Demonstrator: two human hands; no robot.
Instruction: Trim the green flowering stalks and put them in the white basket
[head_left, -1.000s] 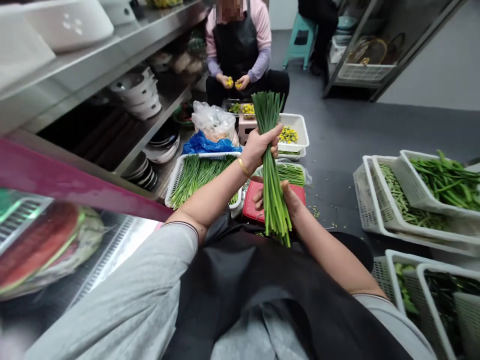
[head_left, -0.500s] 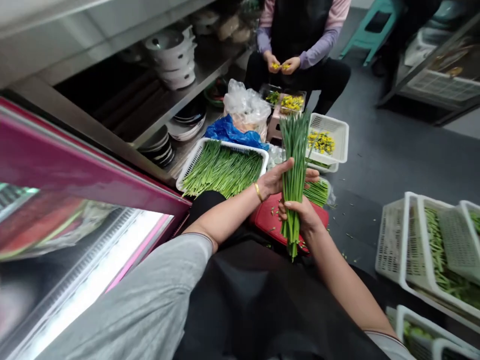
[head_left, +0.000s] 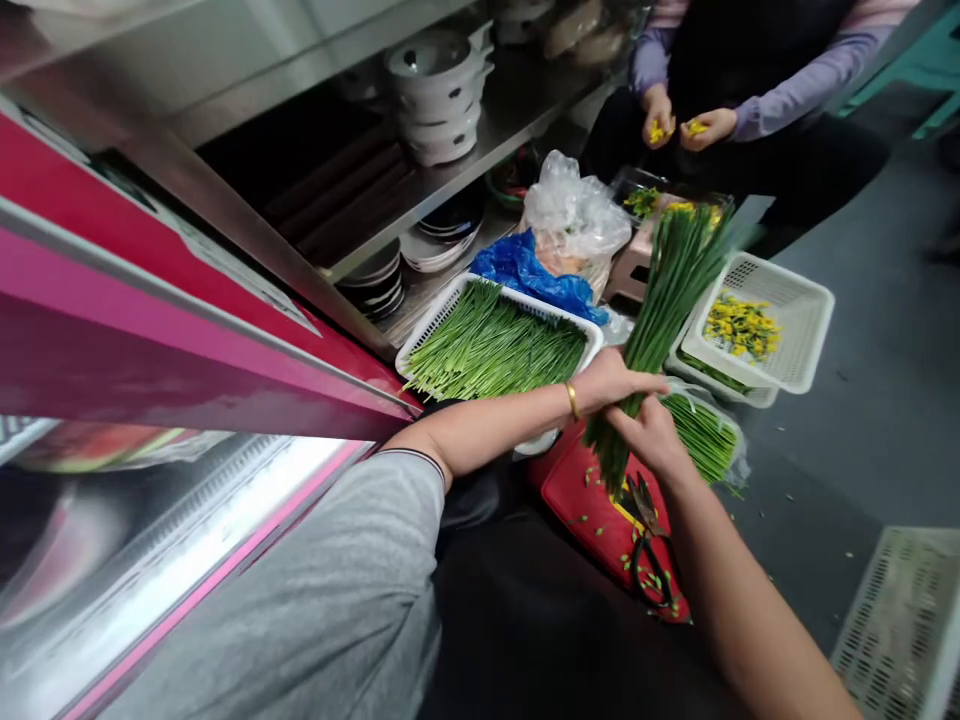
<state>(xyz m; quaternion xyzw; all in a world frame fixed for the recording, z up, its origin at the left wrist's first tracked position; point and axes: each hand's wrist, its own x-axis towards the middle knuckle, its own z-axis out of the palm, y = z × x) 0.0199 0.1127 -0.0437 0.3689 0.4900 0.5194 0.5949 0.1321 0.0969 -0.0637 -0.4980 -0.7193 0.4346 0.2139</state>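
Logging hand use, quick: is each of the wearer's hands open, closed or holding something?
Left hand: closed, holding the green stalk bundle, thumb across its front.
Right hand: closed, also holding it, thumb lower.

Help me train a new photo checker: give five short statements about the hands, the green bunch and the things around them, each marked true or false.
1. Both the left hand and the right hand touch the green bunch. True.
2. The scissors lie inside a white basket. False: they lie on the red surface below the hands.
3. The gold bangle is on the right wrist. False: it is on the left one.
4. The blue plastic lies beside the clear bag. True.
5. The hands of the person opposite are empty. False: they hold yellow bits.
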